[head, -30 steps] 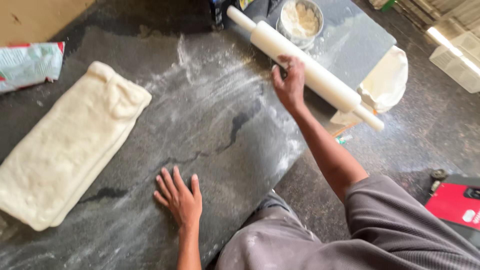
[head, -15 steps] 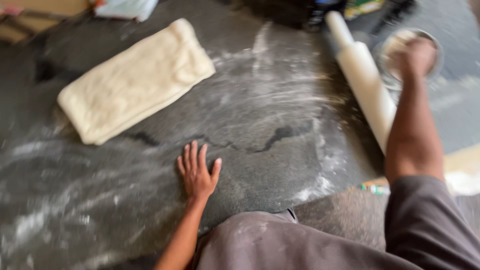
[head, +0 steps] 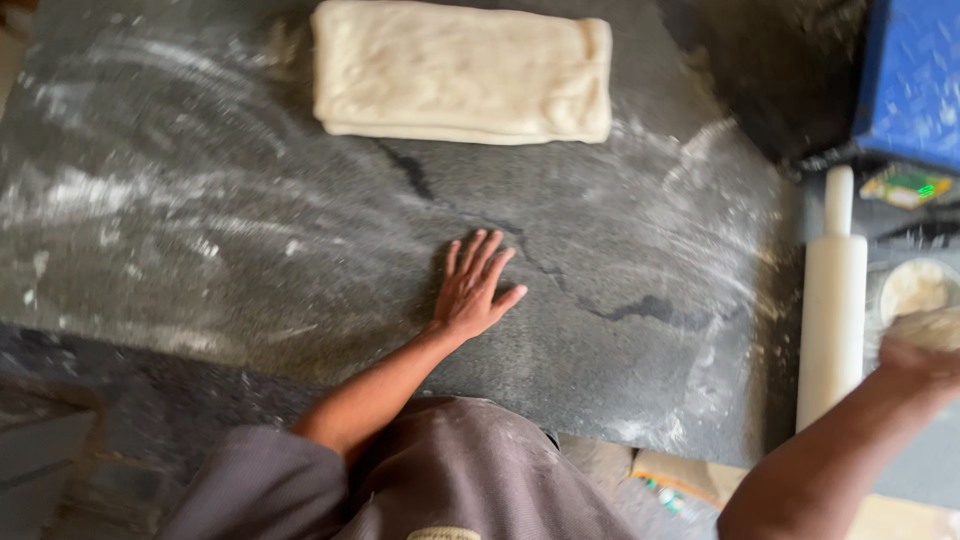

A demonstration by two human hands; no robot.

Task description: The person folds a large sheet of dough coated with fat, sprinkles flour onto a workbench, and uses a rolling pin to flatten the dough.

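My left hand (head: 475, 290) lies flat, fingers spread, on a dark stone slab (head: 250, 250) dusted with flour. A folded rectangular slab of pale dough (head: 460, 70) rests at the far edge, apart from the hand. At the right edge my right hand (head: 925, 355) is blurred, by a bowl of flour (head: 912, 288), with something pale at its fingers. I cannot tell its grip. A white rolling pin (head: 833, 310) lies loose on the slab just left of that hand.
A blue box (head: 910, 80) stands at the far right behind the rolling pin. The slab's front edge runs just ahead of my grey-clothed body. Cardboard and scraps (head: 680, 480) lie below the edge.
My right hand left the rolling pin and reached over to the flour bowl. The left hand stayed flat on the slab. The view has swung, so the dough now lies across the top.
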